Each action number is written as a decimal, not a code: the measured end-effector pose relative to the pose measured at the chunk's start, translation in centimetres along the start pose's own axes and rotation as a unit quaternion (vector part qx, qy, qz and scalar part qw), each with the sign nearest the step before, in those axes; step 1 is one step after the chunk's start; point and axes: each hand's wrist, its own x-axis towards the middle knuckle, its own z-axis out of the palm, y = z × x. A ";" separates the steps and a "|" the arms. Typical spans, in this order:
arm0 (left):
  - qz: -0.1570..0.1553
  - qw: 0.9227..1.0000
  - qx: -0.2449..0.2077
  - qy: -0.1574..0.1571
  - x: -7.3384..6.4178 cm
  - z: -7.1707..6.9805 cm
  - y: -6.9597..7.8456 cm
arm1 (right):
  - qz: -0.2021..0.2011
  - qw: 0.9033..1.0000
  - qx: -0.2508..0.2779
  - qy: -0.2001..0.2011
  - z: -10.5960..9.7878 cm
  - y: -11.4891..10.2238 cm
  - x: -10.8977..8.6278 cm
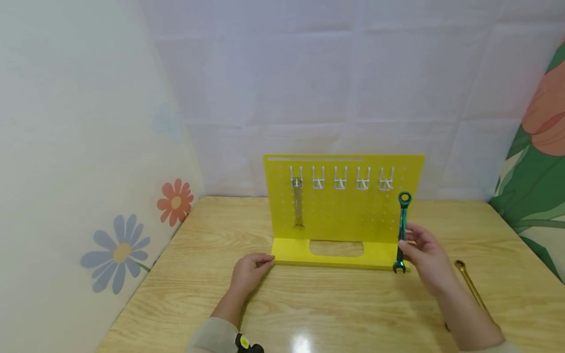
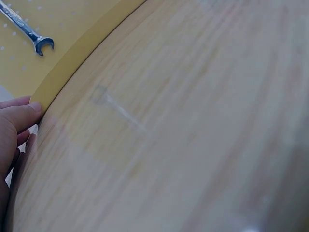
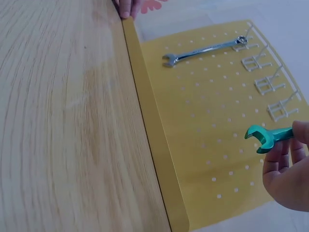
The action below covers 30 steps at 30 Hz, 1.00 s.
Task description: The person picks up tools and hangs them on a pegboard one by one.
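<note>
My right hand (image 1: 428,257) pinches a green combination wrench (image 1: 403,223) by its shank between thumb and fingers. The wrench stands nearly upright in front of the right side of a yellow pegboard (image 1: 344,215), ring end up and open end down. At the board's left front corner, my left hand (image 1: 248,274) grips the edge of the base, with the thumb (image 2: 34,107) on it. A silver combination wrench (image 3: 207,49) hangs by its ring end from the leftmost white hook; the hooks (image 1: 340,184) to its right hold nothing.
On the wooden table (image 1: 326,304), a gold wrench (image 1: 472,284) lies at the right, partly hidden by my right forearm. A small dark tip shows on the forearm's other side. White cloth (image 1: 309,88) hangs behind the board, and a flower-printed wall (image 1: 110,171) stands left.
</note>
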 end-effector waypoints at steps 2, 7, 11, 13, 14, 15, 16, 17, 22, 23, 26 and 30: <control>-0.001 1.000 -0.001 -0.001 0.0 0.0 0.0 | 0.002 1.000 0.001 -0.004 0.5 -0.1 0.1; -0.001 1.000 0.003 0.000 0.0 0.0 -0.1 | 0.007 1.000 -0.021 -0.016 1.7 -0.5 0.4; 0.001 1.000 0.005 0.003 0.0 0.0 -0.1 | 0.010 0.999 -0.033 -0.020 2.8 -0.9 0.7; 0.001 1.000 0.006 0.005 0.0 0.0 -0.1 | 0.017 0.999 -0.042 -0.023 3.4 -1.1 0.9; 0.001 1.000 0.006 0.005 0.0 0.0 -0.1 | 0.021 0.998 -0.049 -0.023 3.7 -1.2 1.0; 0.001 1.000 0.007 0.005 0.0 0.0 -0.1 | 0.025 0.998 -0.057 -0.024 4.0 -1.4 1.0; 0.000 1.000 0.007 0.005 0.0 0.0 -0.1 | 0.028 0.997 -0.062 -0.027 4.3 -1.4 1.1; 0.000 1.000 0.007 0.005 0.0 0.0 -0.1 | 0.031 0.997 -0.068 -0.029 4.6 -1.5 1.2; 0.009 1.000 0.012 0.000 -0.1 0.0 0.0 | 0.034 0.996 -0.073 -0.039 5.9 -1.7 1.7; 0.009 1.000 0.013 0.000 -0.1 0.0 0.1 | 0.033 0.996 -0.072 -0.040 6.2 -1.8 1.8; 0.006 1.000 0.014 -0.001 -0.2 -0.1 0.1 | 0.031 0.996 -0.070 -0.048 7.0 -1.9 2.1; 0.005 1.000 0.012 -0.001 -0.1 -0.1 0.1 | 0.033 0.996 -0.064 -0.054 8.1 -1.9 2.4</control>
